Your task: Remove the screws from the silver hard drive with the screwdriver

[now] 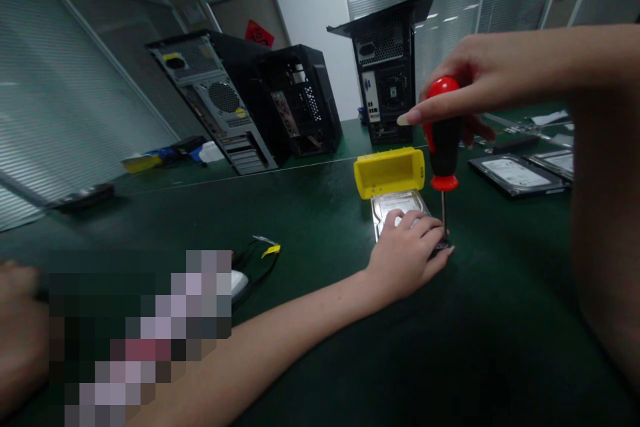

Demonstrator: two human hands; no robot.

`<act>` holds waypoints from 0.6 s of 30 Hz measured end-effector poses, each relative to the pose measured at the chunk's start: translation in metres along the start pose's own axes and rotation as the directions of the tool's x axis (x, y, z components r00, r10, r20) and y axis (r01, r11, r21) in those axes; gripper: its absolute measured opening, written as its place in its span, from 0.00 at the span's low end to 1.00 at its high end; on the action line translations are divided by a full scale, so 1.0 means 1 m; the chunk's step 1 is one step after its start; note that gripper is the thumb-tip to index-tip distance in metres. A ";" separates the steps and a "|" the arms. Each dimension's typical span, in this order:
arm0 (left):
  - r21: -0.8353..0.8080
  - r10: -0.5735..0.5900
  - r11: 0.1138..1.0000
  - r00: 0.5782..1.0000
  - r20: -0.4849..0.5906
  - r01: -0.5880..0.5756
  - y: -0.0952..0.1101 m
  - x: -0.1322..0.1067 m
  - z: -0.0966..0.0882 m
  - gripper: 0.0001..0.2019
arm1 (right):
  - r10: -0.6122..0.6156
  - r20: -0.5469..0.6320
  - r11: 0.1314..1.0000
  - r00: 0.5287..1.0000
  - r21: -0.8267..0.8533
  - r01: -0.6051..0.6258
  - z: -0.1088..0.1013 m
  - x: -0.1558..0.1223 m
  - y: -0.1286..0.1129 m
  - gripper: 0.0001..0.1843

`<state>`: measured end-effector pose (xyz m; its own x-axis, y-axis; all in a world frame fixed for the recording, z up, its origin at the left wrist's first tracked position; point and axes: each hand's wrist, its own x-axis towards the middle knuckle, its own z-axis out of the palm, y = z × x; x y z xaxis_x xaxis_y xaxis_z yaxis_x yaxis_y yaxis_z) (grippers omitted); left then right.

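A silver hard drive lies flat on the green table, just in front of a small yellow box. My left hand rests on the near part of the drive, fingers curled over it and pressing it down. My right hand grips the red and black handle of a screwdriver from above. The screwdriver stands upright, its thin shaft reaching down to the drive's right edge beside my left fingertips.
Three black computer cases stand at the back of the table. More hard drives lie at the right. A cable with a yellow tag lies at the near left. Another hand shows at the far left edge.
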<state>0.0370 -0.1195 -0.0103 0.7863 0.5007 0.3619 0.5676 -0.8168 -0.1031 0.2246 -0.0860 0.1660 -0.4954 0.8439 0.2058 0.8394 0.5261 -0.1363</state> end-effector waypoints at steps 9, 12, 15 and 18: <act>0.001 0.004 1.000 1.000 0.007 -0.004 0.001 0.000 -0.003 0.16 | -0.025 -0.024 1.000 0.999 0.013 0.025 0.001 0.001 -0.004 0.33; 0.020 0.022 1.000 1.000 0.017 -0.022 0.002 0.001 -0.005 0.16 | -0.044 0.047 0.997 0.998 0.064 0.041 0.000 0.003 -0.004 0.28; 0.032 0.024 0.999 0.999 0.027 -0.025 0.001 0.001 -0.006 0.15 | -0.118 0.093 0.985 0.989 0.136 0.105 -0.002 0.002 -0.005 0.26; -0.024 -0.013 1.000 1.000 0.011 0.013 -0.001 0.001 -0.008 0.16 | -0.201 0.089 0.968 0.976 0.172 0.183 -0.004 0.001 -0.005 0.25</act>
<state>0.0355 -0.1206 -0.0029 0.7814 0.5143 0.3533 0.5720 -0.8167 -0.0763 0.2209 -0.0885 0.1709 -0.6718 0.7271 0.1415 0.6833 0.6821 -0.2606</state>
